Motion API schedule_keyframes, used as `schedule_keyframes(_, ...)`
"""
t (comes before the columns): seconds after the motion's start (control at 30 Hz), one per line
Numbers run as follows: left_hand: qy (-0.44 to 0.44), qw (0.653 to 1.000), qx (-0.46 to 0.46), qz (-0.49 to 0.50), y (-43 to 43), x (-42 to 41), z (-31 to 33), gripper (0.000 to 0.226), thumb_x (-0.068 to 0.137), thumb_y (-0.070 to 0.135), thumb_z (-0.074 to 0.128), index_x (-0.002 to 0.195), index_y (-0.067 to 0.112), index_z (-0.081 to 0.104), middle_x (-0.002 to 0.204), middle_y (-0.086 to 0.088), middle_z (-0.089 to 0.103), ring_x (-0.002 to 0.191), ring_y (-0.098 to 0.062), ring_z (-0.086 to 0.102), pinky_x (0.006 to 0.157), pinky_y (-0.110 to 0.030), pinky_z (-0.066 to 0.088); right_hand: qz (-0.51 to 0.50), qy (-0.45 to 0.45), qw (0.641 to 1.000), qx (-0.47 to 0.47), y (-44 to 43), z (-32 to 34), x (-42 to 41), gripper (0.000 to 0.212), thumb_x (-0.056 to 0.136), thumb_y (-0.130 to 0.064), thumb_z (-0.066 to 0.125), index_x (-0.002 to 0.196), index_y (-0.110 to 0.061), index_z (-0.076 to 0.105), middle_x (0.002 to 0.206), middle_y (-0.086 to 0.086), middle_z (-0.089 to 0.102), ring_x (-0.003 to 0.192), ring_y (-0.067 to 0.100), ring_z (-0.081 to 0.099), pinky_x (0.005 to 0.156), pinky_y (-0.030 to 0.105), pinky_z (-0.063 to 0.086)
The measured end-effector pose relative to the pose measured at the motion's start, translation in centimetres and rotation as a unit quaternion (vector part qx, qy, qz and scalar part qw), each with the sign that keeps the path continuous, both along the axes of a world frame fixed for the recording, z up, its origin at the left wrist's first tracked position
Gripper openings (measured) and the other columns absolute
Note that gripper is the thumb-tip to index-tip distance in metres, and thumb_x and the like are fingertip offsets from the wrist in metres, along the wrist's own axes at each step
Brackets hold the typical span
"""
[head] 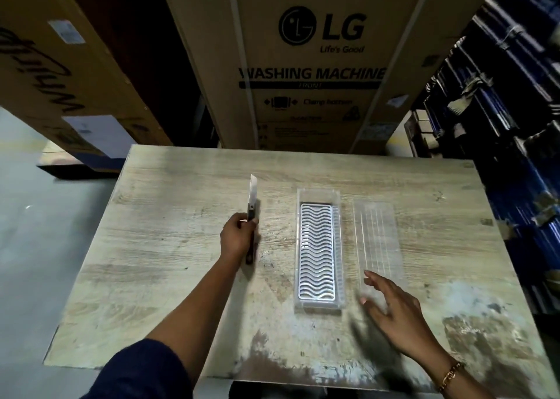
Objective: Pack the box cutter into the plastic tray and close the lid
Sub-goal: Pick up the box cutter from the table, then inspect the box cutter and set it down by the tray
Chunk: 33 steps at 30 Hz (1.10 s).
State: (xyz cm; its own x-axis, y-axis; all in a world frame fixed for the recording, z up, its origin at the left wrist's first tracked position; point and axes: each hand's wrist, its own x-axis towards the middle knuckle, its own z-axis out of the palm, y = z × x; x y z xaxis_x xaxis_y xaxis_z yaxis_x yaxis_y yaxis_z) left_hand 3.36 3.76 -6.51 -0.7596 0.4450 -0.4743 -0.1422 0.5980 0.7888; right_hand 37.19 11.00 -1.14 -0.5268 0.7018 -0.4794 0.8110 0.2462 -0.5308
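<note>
Left hand (238,238): closed around dark-handled box cutter (252,216), blade out
Right hand (394,310): fingers spread, empty, on clear plastic lid (377,241)
Clear plastic tray (318,248): uncovered, between them

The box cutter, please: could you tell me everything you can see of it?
The box cutter has a dark handle and a pale, shiny blade, extended and pointing away from the person. The left hand holds it in its grip around the handle's middle, lengthwise, just above or on the wooden table; which one I cannot tell. It sits left of the tray, apart from it.
</note>
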Motion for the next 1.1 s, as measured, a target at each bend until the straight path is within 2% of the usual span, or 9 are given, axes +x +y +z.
schedule_keyframes(0.1,-0.087,0.988,0.12,0.032,0.6,1.3,3.4,0.015,0.094,0.015,0.066,0.109,0.013,0.067,0.084,-0.004,0.069,0.074,-0.03,0.069,0.072,-0.04,0.057,-0.013,0.047,0.999,-0.012,-0.3,0.5,-0.9,0.048,0.092,-0.038,0.061,0.136,-0.045,0.043,0.127,-0.023,0.06,0.113,-0.003,0.058,0.105,0.036,0.046)
schedule_keyframes(0.27,-0.2,0.953,0.222,0.053,1.8,4.5,8.6,0.007,0.096,0.012,0.061,0.103,0.01,0.065,0.078,-0.003,0.061,0.058,-0.014,0.058,0.052,-0.025,0.051,-0.014,0.139,0.986,-0.089,-1.9,2.7,-4.7,0.018,0.093,-0.028,0.064,0.11,-0.031,0.07,0.1,-0.014,0.075,0.094,-0.004,0.068,0.084,0.02,0.054)
schedule_keyframes(0.4,-0.232,0.938,0.245,0.079,2.3,6.3,10.5,0.013,0.099,0.017,0.058,0.1,0.006,0.065,0.079,-0.005,0.062,0.059,-0.015,0.058,0.051,-0.023,0.051,-0.023,0.198,0.967,-0.158,-3.3,3.6,-7.6,0.015,0.091,-0.026,0.066,0.104,-0.026,0.074,0.095,-0.003,0.078,0.089,0.009,0.073,0.085,0.026,0.057)
schedule_keyframes(0.53,-0.241,0.936,0.246,0.071,2.5,7.2,11.4,0.028,0.098,-0.002,0.05,0.119,0.008,0.065,0.091,-0.007,0.069,0.079,-0.017,0.07,0.071,-0.028,0.062,-0.042,0.229,0.952,-0.2,-4.2,4.2,-8.9,0.016,0.093,-0.018,0.062,0.104,-0.019,0.074,0.095,0.006,0.079,0.083,0.02,0.073,0.074,0.021,0.056)
schedule_keyframes(0.67,-0.234,0.941,0.238,0.05,2.5,7.7,12.2,0.055,0.084,-0.023,0.04,0.126,0.002,0.065,0.092,-0.006,0.071,0.089,-0.018,0.068,0.1,-0.04,0.051,-0.054,0.234,0.945,-0.223,-4.6,4.7,-9.0,0.017,0.096,-0.015,0.059,0.106,-0.011,0.073,0.098,0.012,0.079,0.077,0.01,0.071,0.065,0.011,0.05)
schedule_keyframes(0.87,-0.267,0.932,0.237,0.055,1.5,8.1,13.5,0.068,0.074,-0.026,0.03,0.126,0.0,0.065,0.092,-0.01,0.069,0.075,-0.018,0.059,0.06,-0.026,0.041,-0.078,0.243,0.935,-0.247,-4.8,5.1,-8.0,0.019,0.097,-0.013,0.057,0.107,-0.008,0.072,0.101,0.016,0.077,0.076,0.009,0.069,0.064,0.011,0.05)
schedule_keyframes(0.97,-0.328,0.902,0.265,0.094,1.2,8.0,14.0,0.07,0.072,-0.029,0.026,0.127,-0.005,0.062,0.099,-0.014,0.071,0.087,-0.02,0.066,0.074,-0.021,0.053,-0.091,0.234,0.933,-0.256,-5.0,4.9,-7.1,0.017,0.097,-0.018,0.058,0.104,-0.013,0.073,0.1,0.011,0.077,0.076,0.008,0.069,0.068,0.019,0.047)
schedule_keyframes(1.03,-0.382,0.867,0.295,0.124,0.7,8.1,14.4,0.067,0.074,-0.029,0.023,0.128,-0.007,0.058,0.111,-0.02,0.068,0.099,-0.023,0.067,0.094,-0.032,0.054,-0.103,0.23,0.932,-0.261,-5.1,4.5,-6.5,0.017,0.097,-0.02,0.059,0.102,-0.015,0.074,0.097,0.008,0.078,0.077,0.009,0.069,0.071,0.024,0.046)
schedule_keyframes(1.1,-0.425,0.843,0.304,0.127,0.1,8.2,14.6,0.066,0.077,-0.027,0.021,0.125,-0.003,0.059,0.117,-0.019,0.067,0.109,-0.024,0.066,0.097,-0.048,0.052,-0.115,0.225,0.931,-0.265,-5.2,4.2,-5.7,0.016,0.096,-0.02,0.059,0.1,-0.018,0.074,0.094,0.005,0.079,0.078,0.01,0.07,0.072,0.026,0.046)
